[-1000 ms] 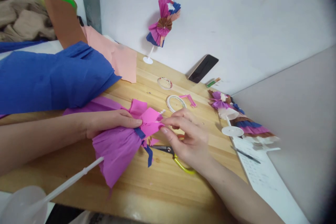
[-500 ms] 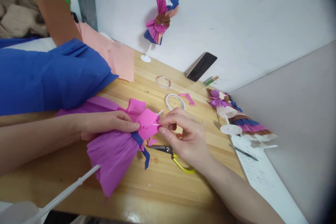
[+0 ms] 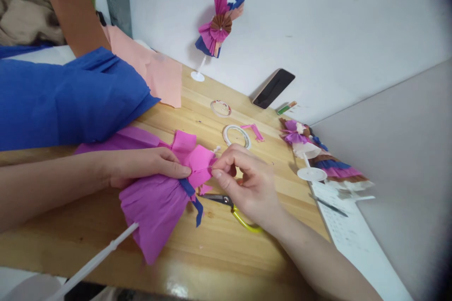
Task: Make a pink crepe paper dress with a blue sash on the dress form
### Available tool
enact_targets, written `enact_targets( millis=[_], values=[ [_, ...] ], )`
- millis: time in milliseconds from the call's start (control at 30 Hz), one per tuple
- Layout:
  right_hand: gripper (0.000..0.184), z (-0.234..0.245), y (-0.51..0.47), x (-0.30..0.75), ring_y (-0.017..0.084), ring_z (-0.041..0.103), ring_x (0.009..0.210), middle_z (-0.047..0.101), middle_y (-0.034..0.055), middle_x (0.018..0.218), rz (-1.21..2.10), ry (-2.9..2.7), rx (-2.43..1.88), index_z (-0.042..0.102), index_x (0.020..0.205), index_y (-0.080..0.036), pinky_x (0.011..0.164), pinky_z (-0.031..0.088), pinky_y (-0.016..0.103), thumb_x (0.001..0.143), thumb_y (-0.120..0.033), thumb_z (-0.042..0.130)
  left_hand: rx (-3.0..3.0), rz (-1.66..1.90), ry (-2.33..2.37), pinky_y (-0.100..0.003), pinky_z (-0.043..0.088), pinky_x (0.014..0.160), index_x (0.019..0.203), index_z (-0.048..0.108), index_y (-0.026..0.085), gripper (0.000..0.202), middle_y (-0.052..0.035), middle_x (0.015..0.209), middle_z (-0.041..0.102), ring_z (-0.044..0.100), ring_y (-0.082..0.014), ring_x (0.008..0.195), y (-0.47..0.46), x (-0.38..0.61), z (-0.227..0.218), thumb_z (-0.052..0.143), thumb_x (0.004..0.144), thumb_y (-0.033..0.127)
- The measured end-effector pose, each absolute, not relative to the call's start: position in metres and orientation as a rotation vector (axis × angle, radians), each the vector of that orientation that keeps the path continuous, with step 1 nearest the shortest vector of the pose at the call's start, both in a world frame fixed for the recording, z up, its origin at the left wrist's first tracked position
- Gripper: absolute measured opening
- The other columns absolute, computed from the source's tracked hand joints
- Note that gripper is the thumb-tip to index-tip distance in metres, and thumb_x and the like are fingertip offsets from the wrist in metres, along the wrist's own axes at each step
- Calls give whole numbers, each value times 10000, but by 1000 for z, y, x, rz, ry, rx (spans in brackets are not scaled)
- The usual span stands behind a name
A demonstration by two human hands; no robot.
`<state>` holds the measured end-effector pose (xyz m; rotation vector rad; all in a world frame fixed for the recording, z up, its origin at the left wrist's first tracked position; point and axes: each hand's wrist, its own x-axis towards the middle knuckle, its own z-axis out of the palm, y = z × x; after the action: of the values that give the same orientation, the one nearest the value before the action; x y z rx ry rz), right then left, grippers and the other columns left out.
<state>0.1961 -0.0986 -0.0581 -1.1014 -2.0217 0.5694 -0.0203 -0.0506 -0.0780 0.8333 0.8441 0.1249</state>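
Observation:
A crepe-paper dress on a white stand lies slanted before me, with a purple skirt (image 3: 155,214), a blue sash (image 3: 186,186) and a pink bodice (image 3: 201,162). My left hand (image 3: 158,164) grips the bodice, thumb on top just above the sash. At the bodice's far edge, the thumb and fingertips of my right hand (image 3: 245,178) pinch the pink paper. The white stand pole (image 3: 102,251) runs from under the skirt toward the lower left. Scissors (image 3: 226,201) with yellow handles lie partly under my right hand.
Blue crepe paper (image 3: 67,99) and peach paper (image 3: 158,77) lie at left. Beyond my hands are two tape rolls, one white (image 3: 226,137), and a phone (image 3: 274,88) against the wall. Decorated paper dresses stand at the back (image 3: 215,28) and right (image 3: 339,167), near a pen (image 3: 330,206).
The view has shifted slightly. My right fingertips still pinch the bodice's edge; a pale strip seen there earlier is now barely visible. My left hand keeps its grip.

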Motion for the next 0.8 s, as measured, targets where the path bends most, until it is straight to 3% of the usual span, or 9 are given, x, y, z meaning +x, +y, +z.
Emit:
enact_targets(
  millis=[167,267,433,533,667,800],
  values=[
    [131,-57,-99,197,134,537,658,571,9,718,370,-2141,-1013,586,773,-198,578,446,277,856,-101,556,860,115,820,-299,530,719,694,701,157,344,-32,675,714,677,-216,706,-50,-20,-79,829,619,467],
    [141,-59,-99,200,172,580,751,609,43,805,149,-2205,-946,622,906,-206,633,485,318,852,-88,566,857,121,809,-293,535,724,687,710,162,327,-33,693,722,677,-207,710,-50,-20,-81,833,617,458],
    [340,-64,-99,201,198,596,785,614,78,888,-21,-2253,-892,602,1167,-195,642,506,350,838,-110,625,848,137,810,-284,539,750,752,740,175,312,-29,759,742,675,-184,715,-50,-20,-82,827,638,452],
    [289,-62,-97,198,226,599,879,621,95,983,0,-2283,-856,637,1119,-210,723,518,401,835,-157,653,863,129,783,-295,542,762,761,743,165,347,-44,765,747,680,-198,731,-50,-19,-81,834,621,470],
    [125,-58,-92,193,290,525,1177,628,90,1115,102,-2301,-825,682,958,-228,979,451,519,839,-195,662,900,119,755,-299,537,784,780,739,152,375,-61,789,750,687,-213,776,-50,-18,-80,829,626,482],
    [64,-58,-90,190,294,486,1257,645,85,1126,157,-2289,-831,680,855,-219,1046,404,547,850,-169,641,917,93,715,-295,524,825,799,731,149,396,-62,832,751,686,-219,843,-49,-18,-81,803,657,512]
  ],
)
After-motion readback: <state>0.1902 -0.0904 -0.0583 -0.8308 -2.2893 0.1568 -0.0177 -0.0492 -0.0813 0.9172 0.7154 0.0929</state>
